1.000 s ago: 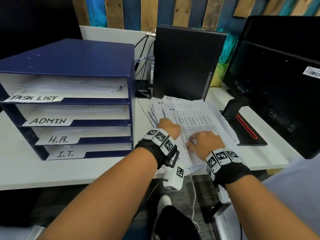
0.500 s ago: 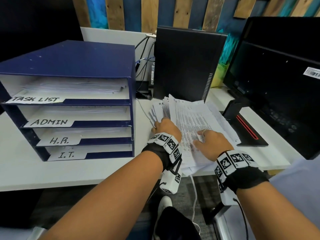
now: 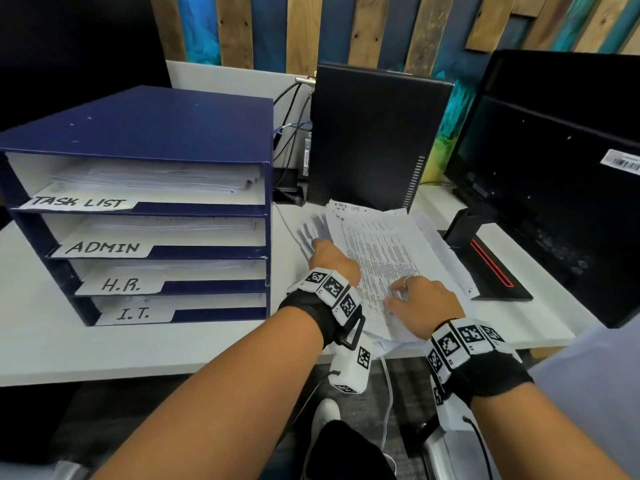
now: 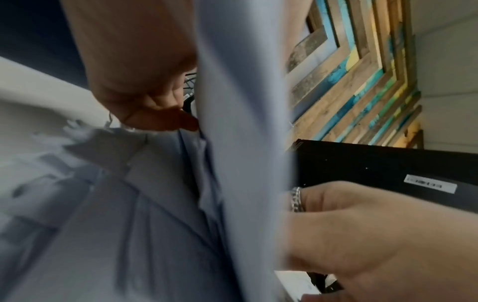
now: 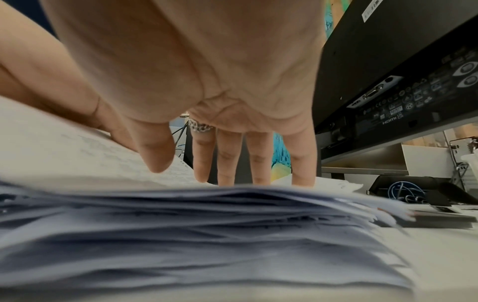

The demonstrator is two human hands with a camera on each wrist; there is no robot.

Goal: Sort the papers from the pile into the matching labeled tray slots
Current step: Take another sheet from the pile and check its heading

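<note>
A blue tray [image 3: 138,126] stands at the left of the desk, its slots labelled TASK LIST [image 3: 79,202], ADMIN [image 3: 104,248], H.R. [image 3: 121,285] and I.T. [image 3: 133,314]. To its right lies the pile of printed papers [image 3: 436,244]. My left hand [image 3: 329,258] is at the pile's left edge, fingers curled, pinching the top sheet [image 3: 377,251] and holding its left side raised. The left wrist view shows that sheet [image 4: 245,122] on edge beside my thumb. My right hand [image 3: 426,303] presses straight fingers [image 5: 227,163] onto the pile [image 5: 207,235].
A black computer tower [image 3: 374,133] stands right behind the pile, with cables [image 3: 287,133] between it and the tray. A black monitor [image 3: 554,168] and its stand base [image 3: 491,268] border the pile on the right. The desk's front edge [image 3: 173,358] runs under my forearms.
My left hand moved from the top of the pile to its left edge and lifted the top sheet's left side. My right hand slid a little toward me on the paper.
</note>
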